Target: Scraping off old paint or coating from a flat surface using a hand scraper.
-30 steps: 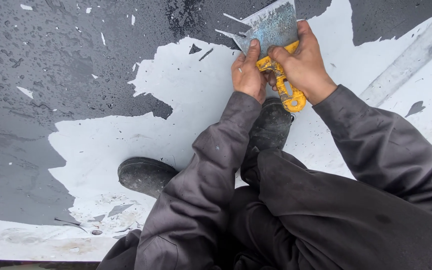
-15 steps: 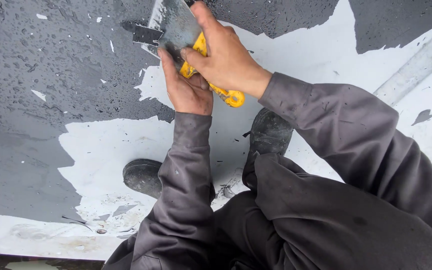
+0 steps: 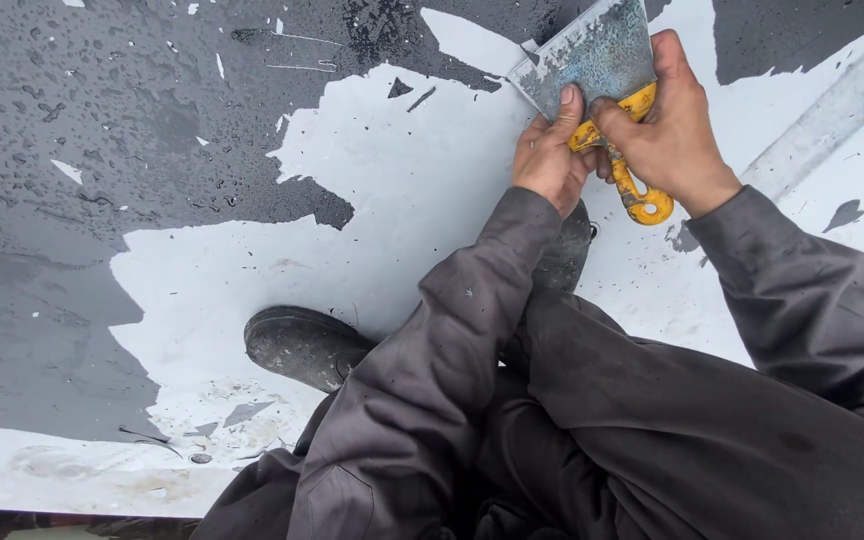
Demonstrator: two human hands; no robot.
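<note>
A wide metal scraper (image 3: 594, 55) with a yellow handle (image 3: 634, 190) is pressed against a surface where dark grey paint (image 3: 72, 150) has been stripped down to a white layer (image 3: 422, 190). My right hand (image 3: 674, 130) grips the yellow handle. My left hand (image 3: 550, 160) rests its fingers on the lower part of the blade, thumb up on the metal. The blade's far edge sits at the border of white and dark paint near the top. Both arms wear dark grey sleeves.
My black shoe (image 3: 302, 345) stands on the white patch at lower left; a second shoe (image 3: 564, 250) shows under my left wrist. Loose paint flakes (image 3: 242, 412) lie near the shoe. A pale raised strip (image 3: 832, 110) runs diagonally at the right.
Both hands and the scraper swung left half a second ago, then came back to the right and slightly lower. The grip on the scraper is the same.
</note>
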